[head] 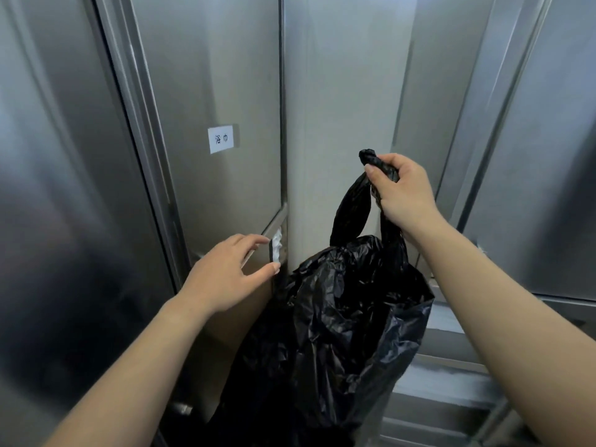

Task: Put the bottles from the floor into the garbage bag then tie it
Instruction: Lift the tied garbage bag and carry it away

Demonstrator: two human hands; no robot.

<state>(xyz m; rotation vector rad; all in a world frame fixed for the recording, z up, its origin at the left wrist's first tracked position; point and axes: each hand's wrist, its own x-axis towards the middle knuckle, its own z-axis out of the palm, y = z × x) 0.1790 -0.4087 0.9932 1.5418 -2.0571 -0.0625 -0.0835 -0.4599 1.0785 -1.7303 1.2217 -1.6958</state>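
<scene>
— Where's the bag, and what have you got hold of?

— The black garbage bag (335,317) hangs at six o'clock from my right hand (400,191). That hand is closed around the bag's two twisted handles, with their knotted tip poking out at ten o'clock of my fist. The bag's body sags below, crumpled and full-looking; I can't see inside it.

— And the left hand?

— My left hand (225,272) holds nothing. Its fingers are spread fairly wide, thumb and forefinger parted, reaching toward a small white-and-black tab (276,250) on the edge of a steel cabinet door (206,91). My fingertips are just beside that tab; I can't tell if they touch it.

— How much room is around you?

— Little. Steel panels close in from nine o'clock and three o'clock. A pale wall strip (338,91) runs up at twelve, between the cabinets. The bag's left edge lies close against the door's lower corner. At four o'clock, steel ledges (451,375) step downward just beside the bag's right edge. A white paper label (221,139) sits on the door at eleven o'clock, well above my left hand.
</scene>
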